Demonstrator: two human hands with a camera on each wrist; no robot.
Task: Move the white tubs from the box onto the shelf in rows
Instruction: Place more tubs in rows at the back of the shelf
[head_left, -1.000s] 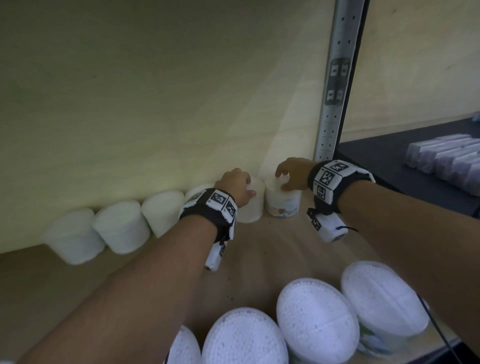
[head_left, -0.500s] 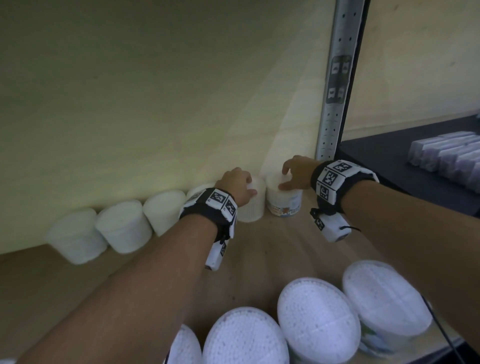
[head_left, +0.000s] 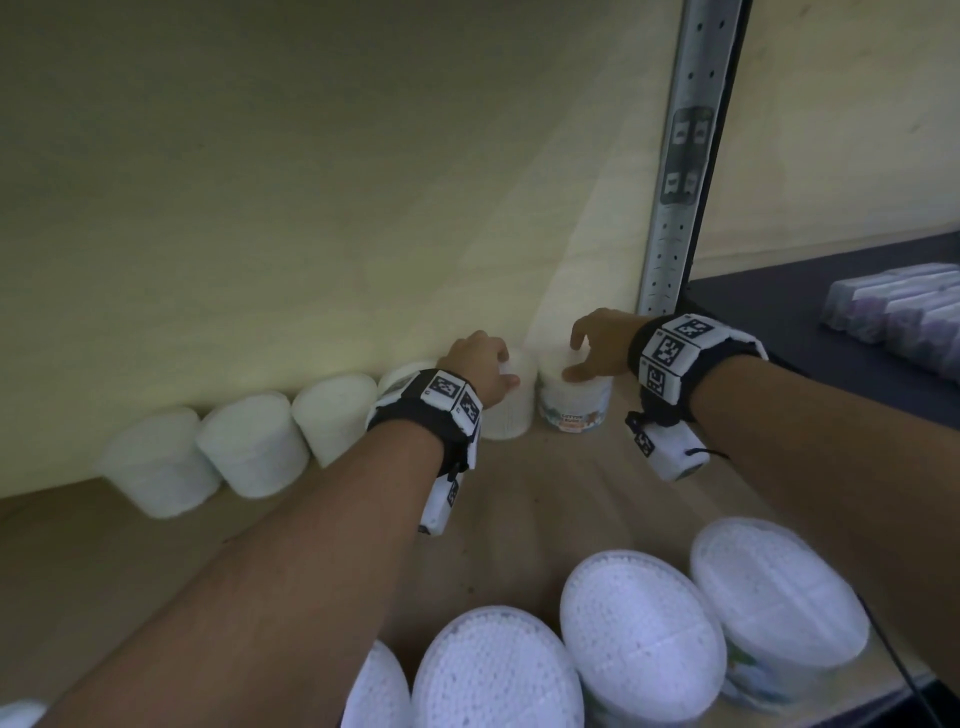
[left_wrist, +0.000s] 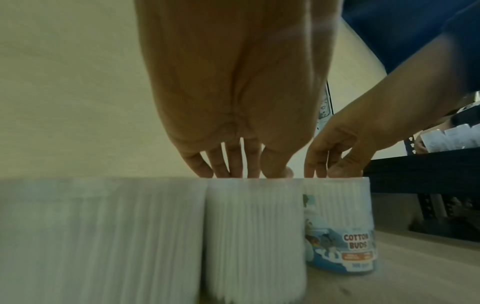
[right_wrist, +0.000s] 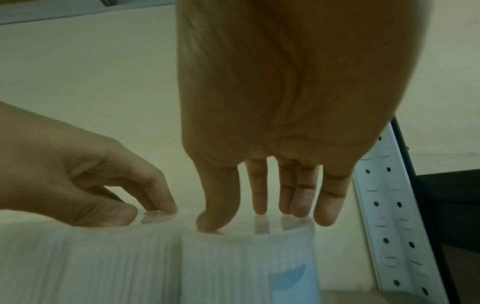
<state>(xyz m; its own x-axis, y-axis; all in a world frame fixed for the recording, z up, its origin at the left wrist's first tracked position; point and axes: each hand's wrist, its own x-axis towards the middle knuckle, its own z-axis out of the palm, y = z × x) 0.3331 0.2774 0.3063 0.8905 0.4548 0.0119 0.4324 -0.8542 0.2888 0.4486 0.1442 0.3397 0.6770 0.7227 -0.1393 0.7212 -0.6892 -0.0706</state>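
**Tubs lined along the back of the shelf, both hands on the last two**

White tubs stand in a row against the back wall of the shelf (head_left: 545, 499). The labelled tub (head_left: 574, 402), printed "COTTON BUDS", ends the row at the shelf's back right corner, beside the perforated metal upright (head_left: 675, 208). The right hand (head_left: 602, 345) is over it, fingers spread and pointing down, thumb tip on the lid and the other fingertips at or just above the lid's far rim. Touching that tub on its left is the plain tub (head_left: 511, 405). The left hand (head_left: 475, 366) rests on its top, fingers curled down onto the lid. Further tubs continue the row toward the left end. A second row of tubs (head_left: 639, 629) stands along the shelf's front edge. Past the upright, pale packets (head_left: 898, 306) lie on a dark shelf (head_left: 769, 291).
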